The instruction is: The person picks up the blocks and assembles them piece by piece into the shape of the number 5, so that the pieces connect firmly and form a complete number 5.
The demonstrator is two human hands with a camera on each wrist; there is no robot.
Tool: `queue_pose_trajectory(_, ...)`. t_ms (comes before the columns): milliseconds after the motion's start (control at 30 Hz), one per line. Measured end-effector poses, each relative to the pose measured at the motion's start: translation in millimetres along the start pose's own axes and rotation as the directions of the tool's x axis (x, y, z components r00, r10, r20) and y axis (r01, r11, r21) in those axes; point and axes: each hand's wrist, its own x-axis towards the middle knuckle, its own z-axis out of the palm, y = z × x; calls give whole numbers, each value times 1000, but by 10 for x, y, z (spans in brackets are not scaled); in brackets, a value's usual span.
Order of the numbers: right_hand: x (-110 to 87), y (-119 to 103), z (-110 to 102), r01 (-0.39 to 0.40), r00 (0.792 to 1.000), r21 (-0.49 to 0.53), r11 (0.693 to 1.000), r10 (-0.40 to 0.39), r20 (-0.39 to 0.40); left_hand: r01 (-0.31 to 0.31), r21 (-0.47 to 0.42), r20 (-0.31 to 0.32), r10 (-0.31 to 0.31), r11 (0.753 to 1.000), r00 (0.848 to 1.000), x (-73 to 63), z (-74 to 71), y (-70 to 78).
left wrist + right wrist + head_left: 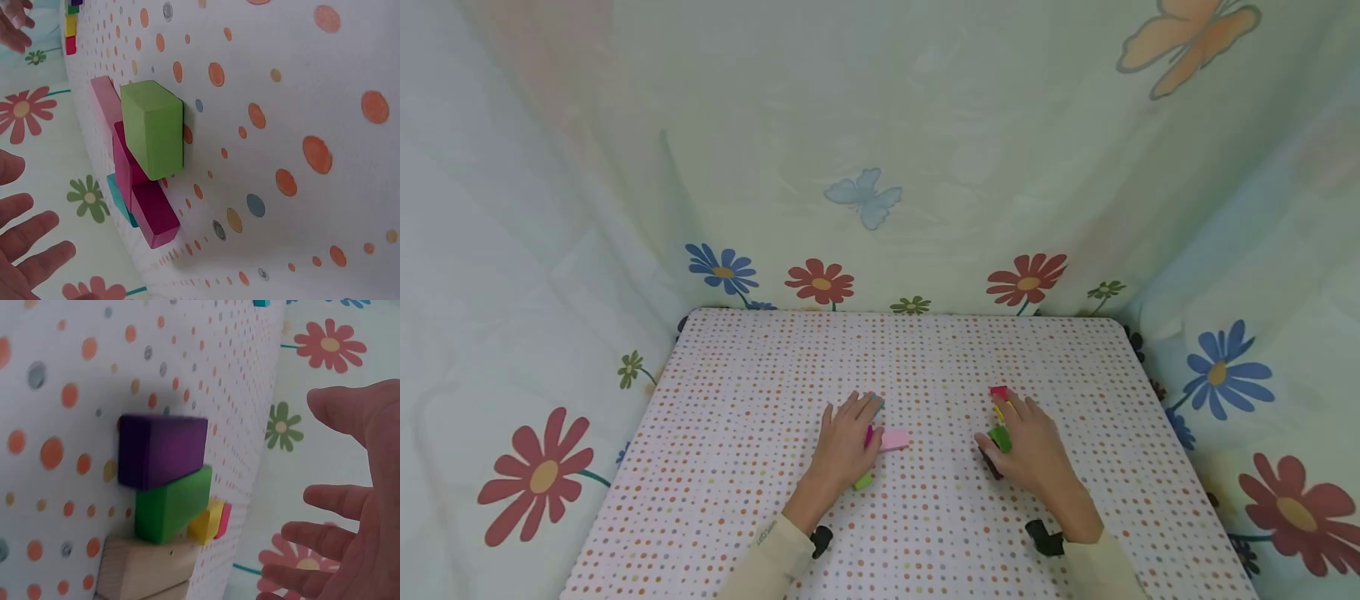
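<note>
My left hand (847,443) is over a group of coloured blocks, fingers spread and apart from them in the left wrist view. That group has a light green block (150,131), a pale pink block (105,99), magenta blocks (155,214) and a teal block (120,199). On the other side, my right hand (1036,446) hovers above a second group, with loosely extended fingers and nothing in them. There a purple block (165,450) lies beside a green block (175,506), then yellow (207,522) and red (224,520) blocks. Plain wooden pieces (147,565) are hidden under this hand in the head view.
Both groups lie on a table (936,517) with a dotted cover, a gap between them. A flowered curtain (760,167) hangs behind the table's back edge and along both sides. Dark wrist straps (1045,538) sit at both cuffs.
</note>
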Motion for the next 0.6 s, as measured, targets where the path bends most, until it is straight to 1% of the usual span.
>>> queue_pose_trajectory(167,-61,96,0,-37,999,6,999,37,13,-25,13,-30,25,1000,999,13,31,5)
queue_pose_trajectory(300,-98,154,2,-52,999,19,998,51,14,-43,23,-49,45,999,998,20,74,-2)
queue_pose_trajectory(400,-130,198,12,-46,999,13,999,46,-8,-64,42,-64,66,997,996,12,120,-13)
queue_pose_trajectory(500,-165,248,31,-59,998,15,998,60,-22,-85,45,-83,89,995,993,3,156,-22)
queue_pose_trajectory(600,-209,290,40,-90,996,39,995,91,-17,-100,37,-103,103,994,989,-21,180,-29)
